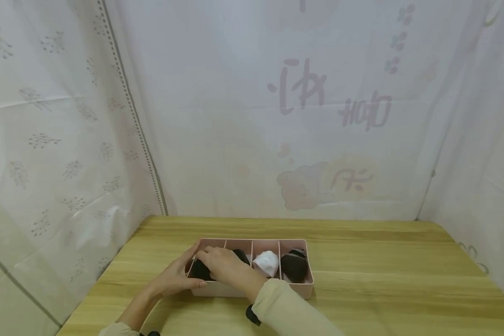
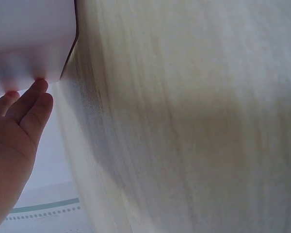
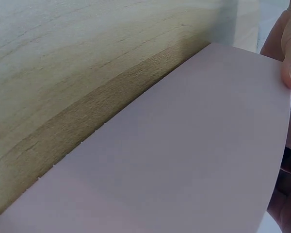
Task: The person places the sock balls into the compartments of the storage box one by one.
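A pink divided box (image 1: 218, 290) sits on the table, its compartments in a row. My left hand (image 1: 172, 278) holds its left end, thumb at the front rim and fingers round the far side. In the left wrist view those fingers (image 2: 37, 109) touch the pale box wall (image 2: 34, 29). My right hand (image 1: 228, 267) reaches down into the leftmost compartment, over a black cloth bundle (image 1: 199, 270); I cannot tell whether its fingertips pinch it. Another black bundle (image 1: 241, 255) shows behind that hand. A white bundle (image 1: 267, 262) and a dark one with a grey band (image 1: 295, 267) fill the right compartments.
The wood-grain table (image 1: 374, 266) extends round the box on all sides. Patterned white curtains hang at the left (image 1: 71, 140), back (image 1: 218, 140) and right (image 1: 487, 154). In the right wrist view the box's front wall (image 3: 184, 141) takes up much of the frame.
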The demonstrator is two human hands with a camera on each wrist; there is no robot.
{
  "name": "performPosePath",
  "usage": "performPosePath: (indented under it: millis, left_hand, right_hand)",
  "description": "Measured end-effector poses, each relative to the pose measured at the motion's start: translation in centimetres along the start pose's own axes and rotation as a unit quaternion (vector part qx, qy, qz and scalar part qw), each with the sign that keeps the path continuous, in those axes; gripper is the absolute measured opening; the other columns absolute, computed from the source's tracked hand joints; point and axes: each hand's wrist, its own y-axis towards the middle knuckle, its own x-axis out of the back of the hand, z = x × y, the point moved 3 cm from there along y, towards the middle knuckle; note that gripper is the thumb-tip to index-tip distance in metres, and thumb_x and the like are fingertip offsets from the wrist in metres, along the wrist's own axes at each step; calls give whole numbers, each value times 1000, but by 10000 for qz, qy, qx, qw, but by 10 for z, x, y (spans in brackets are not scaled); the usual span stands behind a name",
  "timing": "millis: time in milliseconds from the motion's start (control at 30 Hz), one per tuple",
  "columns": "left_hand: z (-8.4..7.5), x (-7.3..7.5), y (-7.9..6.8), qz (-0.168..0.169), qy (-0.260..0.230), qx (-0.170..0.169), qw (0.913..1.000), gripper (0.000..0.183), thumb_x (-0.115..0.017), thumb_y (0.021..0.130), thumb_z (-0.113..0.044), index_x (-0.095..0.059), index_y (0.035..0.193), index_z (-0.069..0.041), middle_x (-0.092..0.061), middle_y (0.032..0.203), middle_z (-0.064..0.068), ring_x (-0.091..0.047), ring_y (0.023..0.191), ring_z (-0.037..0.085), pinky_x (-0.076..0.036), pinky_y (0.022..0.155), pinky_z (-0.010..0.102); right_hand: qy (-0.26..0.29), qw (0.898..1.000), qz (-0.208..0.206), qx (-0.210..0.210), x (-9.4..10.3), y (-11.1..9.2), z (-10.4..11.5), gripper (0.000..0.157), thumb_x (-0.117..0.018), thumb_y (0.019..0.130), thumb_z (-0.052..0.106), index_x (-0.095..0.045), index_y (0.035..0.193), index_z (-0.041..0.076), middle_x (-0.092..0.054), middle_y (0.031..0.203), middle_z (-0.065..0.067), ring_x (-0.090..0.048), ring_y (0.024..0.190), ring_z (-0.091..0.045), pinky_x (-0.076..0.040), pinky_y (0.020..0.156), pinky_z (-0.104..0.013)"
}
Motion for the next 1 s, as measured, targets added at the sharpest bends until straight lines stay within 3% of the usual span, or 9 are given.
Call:
performPosePath:
  millis: [167, 233, 500, 767, 867, 1000]
  left_hand:
    - [0, 0, -1, -73, 134, 58, 9999, 101, -72, 82, -16, 1, 149, 4, 0, 152, 33, -9, 135, 54, -26, 102, 64]
    - [-1, 0, -1, -59, 118, 68, 9999, 101, -72, 82, -16, 2, 149, 3, 2, 152, 33, -4, 136, 55, -20, 102, 69]
    - [-4, -1, 0, -28, 134, 96, 9999, 101, -71, 82, -15, 2, 149, 4, 3, 151, 34, -2, 136, 54, -20, 103, 66]
    - [-6, 0, 0, -186, 498, 29, 9986, 102, -75, 79, -16, -4, 149, 4, -6, 151, 34, -13, 135, 53, -31, 101, 54]
    - [-6, -1, 0, -119, 340, -25, 9993, 101, -74, 80, -14, -2, 149, 4, -2, 151, 34, -12, 134, 56, -31, 100, 61]
    - [-4, -1, 0, -119, 269, -45, 9996, 102, -73, 80, -14, -1, 149, 4, 0, 151, 34, -7, 134, 57, -23, 99, 70]
  right_hand:
    - [-55, 9999, 88, -62, 0, 2, 2, 37, -73, 82, 24, -59, 117, 22, -63, 114, 8, -61, 99, -4, -51, 72, -17]
    - [-90, 9999, 72, -66, 0, 3, 4, 34, -74, 82, 25, -61, 113, 22, -64, 110, 9, -62, 96, -4, -51, 71, -18]
    - [-330, 9983, 444, -166, -1, 5, 6, 30, -72, 81, 33, -61, 106, 23, -68, 99, 8, -63, 90, -6, -51, 72, -21]
    - [-146, 9971, 704, -246, -3, 1, 0, 46, -68, 85, 33, -54, 128, 22, -61, 123, 10, -56, 114, -6, -42, 99, -26]
    - [183, 9975, 623, -266, -3, -5, -5, 50, -65, 88, 34, -50, 133, 18, -58, 129, 7, -54, 118, -8, -42, 100, -25]
    - [676, 9970, 213, -309, -2, -22, -15, 54, -60, 92, 33, -45, 139, 12, -55, 133, 0, -54, 120, -12, -44, 97, -24]
